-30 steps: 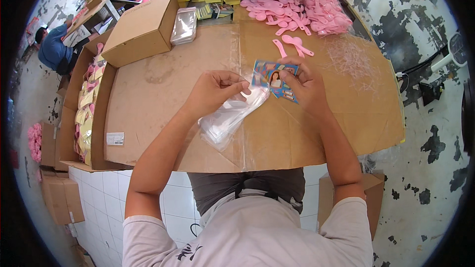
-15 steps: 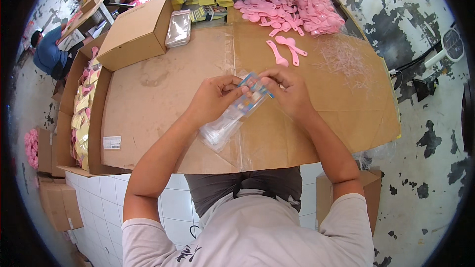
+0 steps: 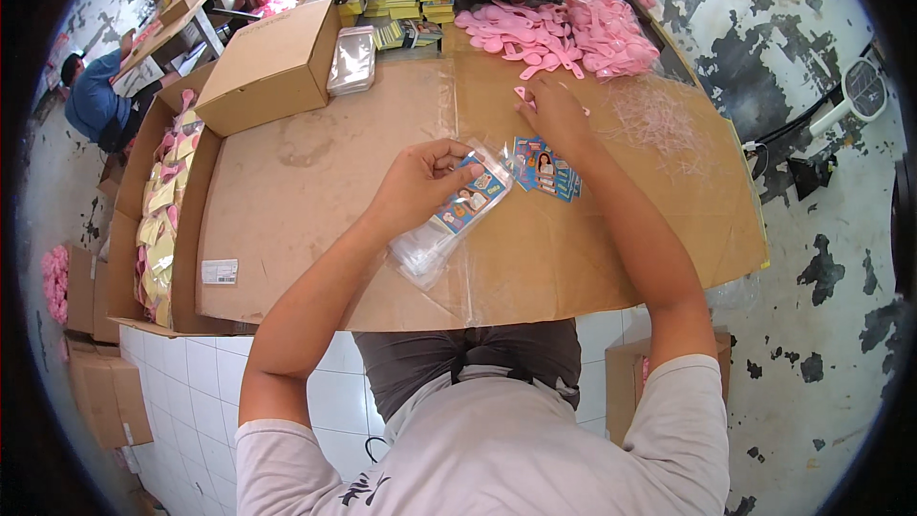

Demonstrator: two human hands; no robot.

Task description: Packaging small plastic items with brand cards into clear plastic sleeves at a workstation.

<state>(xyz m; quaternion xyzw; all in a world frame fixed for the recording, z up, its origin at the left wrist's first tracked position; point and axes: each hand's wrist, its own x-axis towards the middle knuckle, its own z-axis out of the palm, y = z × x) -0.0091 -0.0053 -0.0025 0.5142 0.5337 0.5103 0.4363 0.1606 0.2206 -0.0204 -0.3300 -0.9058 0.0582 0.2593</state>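
Observation:
My left hand (image 3: 420, 177) is closed on a stack of clear plastic bags (image 3: 422, 253), pinching its upper end between thumb and fingers. A blue printed card (image 3: 466, 205) shows through the top bag. Farther out, my right hand (image 3: 556, 119) reaches over a few loose pink spoons, its fingers curled down and their tips partly hidden. One pink spoon (image 3: 521, 92) pokes out beside those fingertips, and I cannot tell whether it is gripped. Several more blue cards (image 3: 549, 170) lie fanned on the cardboard just below my right wrist.
Behind are a heap of pink spoons (image 3: 525, 36) and a bagged bunch of spoons (image 3: 611, 33). Thin clear strips (image 3: 659, 124) lie at right. At left stand a closed carton (image 3: 272, 67), a packet of clear bags (image 3: 351, 62) and a long box of packed items (image 3: 162, 201). A person (image 3: 95, 105) sits beyond.
My right hand has left the bag and moved away to the loose spoons, uncovering the fanned cards. The left hand still holds the bags, with the card now inside the top one.

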